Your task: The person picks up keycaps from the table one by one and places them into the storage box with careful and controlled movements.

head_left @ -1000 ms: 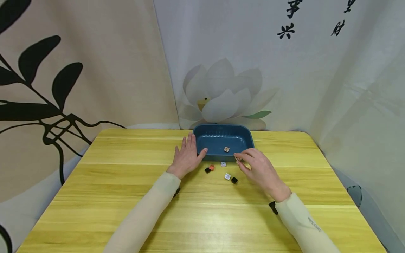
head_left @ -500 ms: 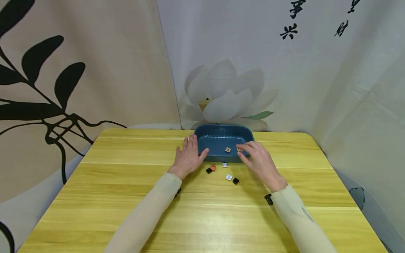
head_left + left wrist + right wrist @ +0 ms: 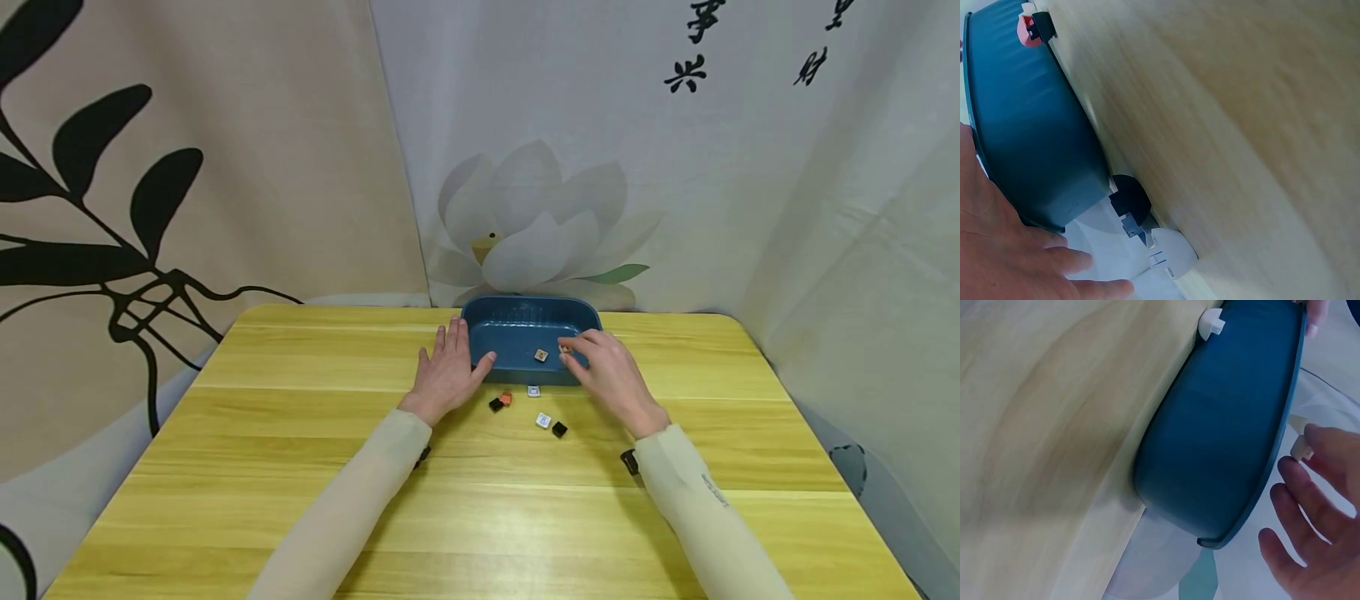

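A blue rectangular tray (image 3: 525, 373) sits at the back of the table. My left hand (image 3: 445, 375) lies at its left end, fingers straight and thumb along the near rim. Over the tray's right side, the thumb and index finger of my right hand (image 3: 611, 379) pinch a small pale square piece (image 3: 1301, 449), which resembles a keyboard switch; the other fingers are spread. A similar beige piece (image 3: 541, 355) lies inside the tray. Just in front are a white piece (image 3: 533, 391), an orange piece (image 3: 506, 399) and a black piece (image 3: 497, 405).
Closer on the wooden table (image 3: 480, 517) lie another white piece (image 3: 543, 421) and a black piece (image 3: 559, 429), side by side. A printed curtain (image 3: 300, 167) hangs directly behind the table's far edge.
My right hand has moved from the tray's near edge forward over its inside, carrying the pinched pale piece. The left hand has stayed at the tray's left end.
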{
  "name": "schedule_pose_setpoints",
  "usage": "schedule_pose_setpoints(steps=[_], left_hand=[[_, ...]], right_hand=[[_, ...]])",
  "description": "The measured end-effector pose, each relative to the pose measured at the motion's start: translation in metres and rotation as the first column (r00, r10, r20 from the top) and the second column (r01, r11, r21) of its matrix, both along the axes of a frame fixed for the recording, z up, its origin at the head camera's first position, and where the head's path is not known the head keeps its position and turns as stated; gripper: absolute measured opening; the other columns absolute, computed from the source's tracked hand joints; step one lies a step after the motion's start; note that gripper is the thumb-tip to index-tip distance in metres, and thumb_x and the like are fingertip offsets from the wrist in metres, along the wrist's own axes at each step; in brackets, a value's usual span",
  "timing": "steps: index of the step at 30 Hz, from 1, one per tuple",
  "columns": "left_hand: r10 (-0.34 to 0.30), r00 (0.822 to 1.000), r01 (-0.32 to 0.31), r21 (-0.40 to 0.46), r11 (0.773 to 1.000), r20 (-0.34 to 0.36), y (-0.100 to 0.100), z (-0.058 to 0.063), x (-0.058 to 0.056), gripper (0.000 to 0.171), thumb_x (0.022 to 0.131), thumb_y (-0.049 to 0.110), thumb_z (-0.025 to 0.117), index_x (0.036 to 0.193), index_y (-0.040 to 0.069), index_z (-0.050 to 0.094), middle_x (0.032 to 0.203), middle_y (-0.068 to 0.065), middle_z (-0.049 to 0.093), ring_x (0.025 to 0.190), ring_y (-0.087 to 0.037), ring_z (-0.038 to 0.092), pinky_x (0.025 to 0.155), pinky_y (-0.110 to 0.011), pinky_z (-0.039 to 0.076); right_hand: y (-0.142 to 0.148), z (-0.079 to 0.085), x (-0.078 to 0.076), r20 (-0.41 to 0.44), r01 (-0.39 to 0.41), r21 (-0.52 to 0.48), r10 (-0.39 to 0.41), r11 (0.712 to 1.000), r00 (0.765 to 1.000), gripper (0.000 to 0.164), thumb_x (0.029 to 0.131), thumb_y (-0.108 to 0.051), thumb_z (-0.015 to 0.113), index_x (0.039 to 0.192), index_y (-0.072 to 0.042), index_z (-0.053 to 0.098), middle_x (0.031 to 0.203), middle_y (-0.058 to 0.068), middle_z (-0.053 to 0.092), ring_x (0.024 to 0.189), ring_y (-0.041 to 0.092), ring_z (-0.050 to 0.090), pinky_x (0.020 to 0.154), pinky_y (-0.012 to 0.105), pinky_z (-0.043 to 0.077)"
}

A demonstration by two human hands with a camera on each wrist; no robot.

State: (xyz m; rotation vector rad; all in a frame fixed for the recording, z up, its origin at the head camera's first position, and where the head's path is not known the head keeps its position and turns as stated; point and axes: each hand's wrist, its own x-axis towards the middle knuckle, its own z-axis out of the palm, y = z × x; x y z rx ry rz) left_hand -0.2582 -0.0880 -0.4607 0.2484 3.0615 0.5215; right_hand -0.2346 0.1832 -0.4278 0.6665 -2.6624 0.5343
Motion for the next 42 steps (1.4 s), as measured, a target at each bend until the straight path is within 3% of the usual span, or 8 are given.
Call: schedule_pose_setpoints(steps=[16,23,27,34,38,42], left_hand=[[-0.012,1.0,0.012,0.002,1.0,-0.01,-0.001,0.001,0.001,0.093,0.105,0.067,0.033,0.165,0.0,0.009,0.173,-0.015,0.005,0.158,-0.038,0.011,0.119,-0.069,0.019],[-0.01,1.0,0.01,-0.006,1.0,0.006,0.0,0.001,0.0,0.093,0.105,0.067,0.032,0.165,0.001,0.008,0.174,-0.014,0.004,0.158,-0.037,0.009,0.119,-0.068,0.018],[-0.008,1.0,0.008,-0.012,1.0,0.009,-0.001,0.002,0.001,0.093,0.105,0.067,0.033,0.165,0.001,0.008,0.174,-0.015,0.004,0.158,-0.037,0.009,0.119,-0.068,0.018],[-0.013,1.0,0.013,-0.013,1.0,0.003,-0.001,0.001,0.001,0.094,0.105,0.068,0.032,0.165,0.0,0.008,0.173,-0.015,0.005,0.158,-0.038,0.009,0.119,-0.068,0.019],[-0.015,1.0,0.015,-0.011,1.0,0.001,-0.001,0.0,0.0,0.093,0.105,0.068,0.031,0.165,0.001,0.008,0.173,-0.015,0.005,0.158,-0.038,0.009,0.119,-0.068,0.019],[-0.019,1.0,0.018,-0.007,1.0,-0.003,-0.001,0.0,0.0,0.093,0.105,0.068,0.031,0.165,0.001,0.008,0.173,-0.015,0.005,0.158,-0.038,0.009,0.119,-0.069,0.019]], right_hand=[[-0.012,-0.002,-0.03,0.153,0.088,0.111,-0.104,0.99,0.983,0.026,0.098,-0.019,0.075,0.119,-0.004,0.078,0.104,0.011,0.073,0.093,0.03,0.067,0.08,0.045,0.056],[-0.012,-0.004,-0.034,0.182,0.102,0.131,-0.125,0.986,0.975,0.032,0.098,-0.022,0.074,0.125,-0.005,0.076,0.106,0.013,0.073,0.091,0.03,0.067,0.077,0.044,0.056],[-0.011,-0.003,-0.027,0.121,0.094,0.116,-0.108,0.989,0.987,0.032,0.099,-0.024,0.073,0.125,-0.006,0.076,0.108,0.014,0.072,0.093,0.032,0.067,0.078,0.046,0.056],[-0.009,0.0,-0.001,-0.055,0.037,0.029,-0.035,0.999,0.998,0.034,0.098,-0.021,0.074,0.127,-0.004,0.073,0.121,0.016,0.068,0.104,0.033,0.067,0.088,0.048,0.056],[-0.011,0.001,0.014,-0.112,-0.012,0.03,0.015,0.999,0.994,0.033,0.098,-0.023,0.075,0.127,-0.006,0.073,0.117,0.014,0.068,0.096,0.03,0.067,0.08,0.044,0.057],[-0.014,-0.001,0.028,-0.117,-0.039,0.052,0.045,0.998,0.992,0.029,0.098,-0.024,0.074,0.122,-0.008,0.075,0.11,0.01,0.069,0.09,0.026,0.066,0.075,0.042,0.055]])
